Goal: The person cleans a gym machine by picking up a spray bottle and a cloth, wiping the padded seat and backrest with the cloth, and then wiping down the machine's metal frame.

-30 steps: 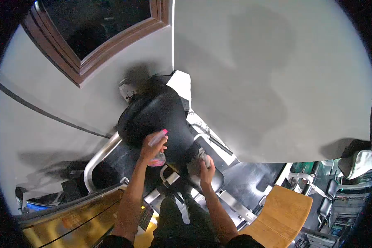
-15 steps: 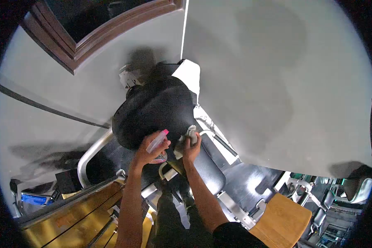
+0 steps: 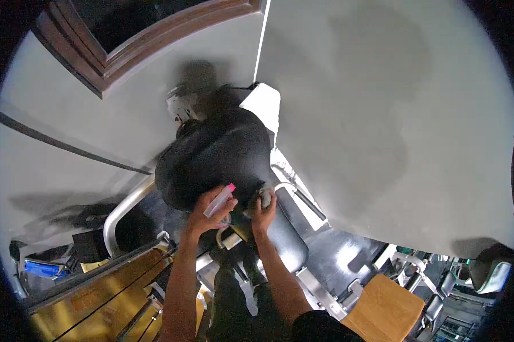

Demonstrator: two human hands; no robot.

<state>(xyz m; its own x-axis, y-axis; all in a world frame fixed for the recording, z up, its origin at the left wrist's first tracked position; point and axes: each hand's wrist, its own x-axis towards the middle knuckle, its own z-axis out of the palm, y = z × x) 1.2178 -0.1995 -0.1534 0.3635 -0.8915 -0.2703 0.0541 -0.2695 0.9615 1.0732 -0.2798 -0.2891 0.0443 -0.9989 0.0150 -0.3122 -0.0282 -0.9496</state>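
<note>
My left hand (image 3: 207, 215) is closed around a spray bottle (image 3: 218, 202) with a translucent white upper part and a pink tip. The tip points up and to the right, and my fingers hide most of the lower part. A crumpled grey cloth (image 3: 265, 197) is in my right hand (image 3: 263, 215), fingers wrapped round it. Both hands are at the near edge of a large black padded cushion (image 3: 217, 154). The cloth is at the cushion's lower right edge; whether it touches is unclear.
A second black pad (image 3: 285, 242) lies below right, beside a metal handle (image 3: 308, 204). A curved silver tube (image 3: 119, 219) stands at left. White material (image 3: 264, 105) hangs behind the cushion. A wooden board (image 3: 385, 308) is at lower right, and grey walls (image 3: 371, 114) rise behind.
My right hand and the cloth have moved slightly down, and the cloth looks more bunched under the fingers. My left hand keeps its hold on the bottle. The view has shifted a little.
</note>
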